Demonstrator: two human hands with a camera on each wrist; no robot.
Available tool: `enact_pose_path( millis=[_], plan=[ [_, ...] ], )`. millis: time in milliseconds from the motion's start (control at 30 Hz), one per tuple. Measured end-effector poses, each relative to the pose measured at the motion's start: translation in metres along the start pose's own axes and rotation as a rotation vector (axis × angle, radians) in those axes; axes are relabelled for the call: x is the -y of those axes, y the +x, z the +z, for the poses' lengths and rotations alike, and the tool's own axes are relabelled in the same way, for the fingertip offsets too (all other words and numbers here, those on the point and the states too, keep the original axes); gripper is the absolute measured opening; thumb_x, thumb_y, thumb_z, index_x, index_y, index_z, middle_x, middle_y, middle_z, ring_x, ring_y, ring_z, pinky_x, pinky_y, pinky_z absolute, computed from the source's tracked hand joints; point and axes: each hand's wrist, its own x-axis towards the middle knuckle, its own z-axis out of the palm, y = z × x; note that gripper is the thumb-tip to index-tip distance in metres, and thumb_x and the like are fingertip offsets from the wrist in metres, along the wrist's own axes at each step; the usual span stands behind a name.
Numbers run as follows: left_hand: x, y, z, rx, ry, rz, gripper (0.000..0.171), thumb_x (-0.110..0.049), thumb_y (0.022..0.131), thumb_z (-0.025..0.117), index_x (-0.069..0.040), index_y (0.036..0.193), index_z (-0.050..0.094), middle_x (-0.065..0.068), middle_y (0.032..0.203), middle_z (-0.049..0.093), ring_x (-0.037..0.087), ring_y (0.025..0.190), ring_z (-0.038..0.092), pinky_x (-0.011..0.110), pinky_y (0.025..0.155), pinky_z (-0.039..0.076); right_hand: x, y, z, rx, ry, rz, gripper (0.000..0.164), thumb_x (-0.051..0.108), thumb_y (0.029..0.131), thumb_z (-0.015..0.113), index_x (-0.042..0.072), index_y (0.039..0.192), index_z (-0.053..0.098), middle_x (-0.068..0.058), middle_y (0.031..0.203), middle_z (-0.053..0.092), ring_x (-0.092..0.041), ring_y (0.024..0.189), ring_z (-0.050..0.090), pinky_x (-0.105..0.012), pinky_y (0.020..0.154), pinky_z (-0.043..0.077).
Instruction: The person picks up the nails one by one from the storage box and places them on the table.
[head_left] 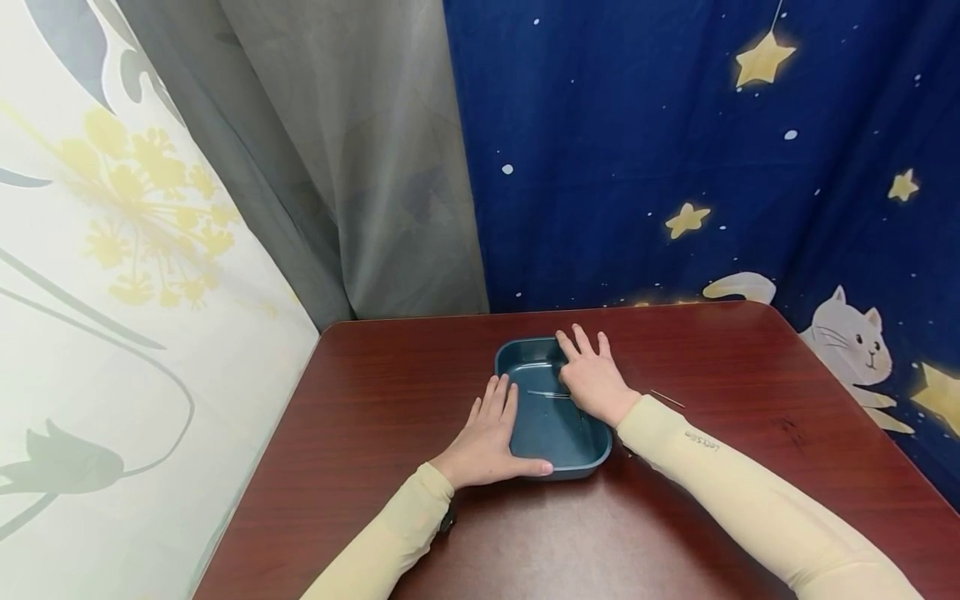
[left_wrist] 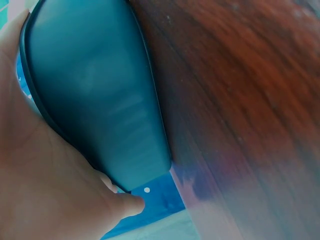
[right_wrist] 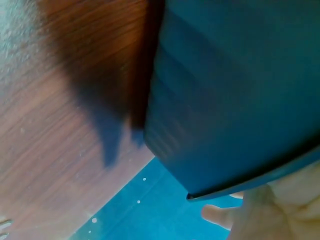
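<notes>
A dark teal, round-cornered rectangular tray [head_left: 551,433] lies on the table, with thin metal sticks [head_left: 547,394] on its floor. My left hand [head_left: 483,446] rests over its left side, fingers straight and thumb along the near rim; from the left wrist, the palm sits close against the tray wall [left_wrist: 95,100]. Reaching over the right rim, my right hand [head_left: 596,383] has some fingers spread toward the far corner and one bent down inside. Its thumb is hidden, and I cannot tell whether it pinches a stick. From the right wrist, the hand [right_wrist: 265,212] shows above the outer wall.
Another thin stick [head_left: 667,399] lies on the reddish-brown table [head_left: 397,375], right of the tray. A grey curtain [head_left: 397,167] and a blue star-patterned curtain [head_left: 600,125] hang behind the far edge. A white flowered cloth [head_left: 135,350] borders the left side.
</notes>
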Motion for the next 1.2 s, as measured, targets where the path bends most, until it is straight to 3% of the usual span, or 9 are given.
enact_pose_path(
  millis=[233, 633, 933, 1200],
  plan=[
    [-0.001, -0.001, -0.001, -0.004, -0.006, 0.002, 0.137, -0.096, 0.068, 0.047, -0.008, 0.162, 0.0, 0.006, 0.168, -0.013, 0.026, 0.153, -0.012, 0.058, 0.118, 0.012, 0.001, 0.001, 0.0, 0.013, 0.034, 0.019, 0.008, 0.011, 0.082, 0.082, 0.019, 0.08, 0.082, -0.021, 0.156, 0.039, -0.05, 0.145, 0.023, -0.076, 0.105, 0.022],
    [-0.001, -0.001, -0.001, 0.004, -0.003, -0.002, 0.138, -0.097, 0.068, 0.047, -0.007, 0.162, 0.0, 0.005, 0.168, -0.014, 0.026, 0.153, -0.012, 0.058, 0.118, 0.012, -0.002, -0.002, -0.004, 0.021, 0.123, 0.045, 0.013, 0.015, 0.075, 0.086, 0.022, 0.069, 0.077, -0.02, 0.155, 0.04, -0.05, 0.145, 0.021, -0.076, 0.106, 0.019],
    [-0.003, -0.001, -0.002, 0.017, -0.002, -0.003, 0.136, -0.094, 0.07, 0.05, -0.007, 0.162, -0.001, 0.007, 0.168, -0.014, 0.028, 0.153, -0.012, 0.058, 0.118, 0.012, 0.0, -0.01, -0.008, -0.011, 0.159, 0.028, 0.007, 0.023, 0.079, 0.087, 0.021, 0.078, 0.08, -0.02, 0.153, 0.042, -0.049, 0.144, 0.024, -0.076, 0.106, 0.02],
    [-0.003, 0.0, -0.003, 0.02, -0.003, 0.006, 0.137, -0.095, 0.07, 0.048, -0.006, 0.161, 0.0, 0.008, 0.168, -0.013, 0.029, 0.153, -0.011, 0.058, 0.118, 0.012, 0.0, -0.016, -0.011, -0.039, 0.159, 0.023, 0.011, 0.023, 0.08, 0.085, 0.025, 0.074, 0.076, -0.02, 0.152, 0.043, -0.048, 0.143, 0.027, -0.076, 0.105, 0.022]
  ],
)
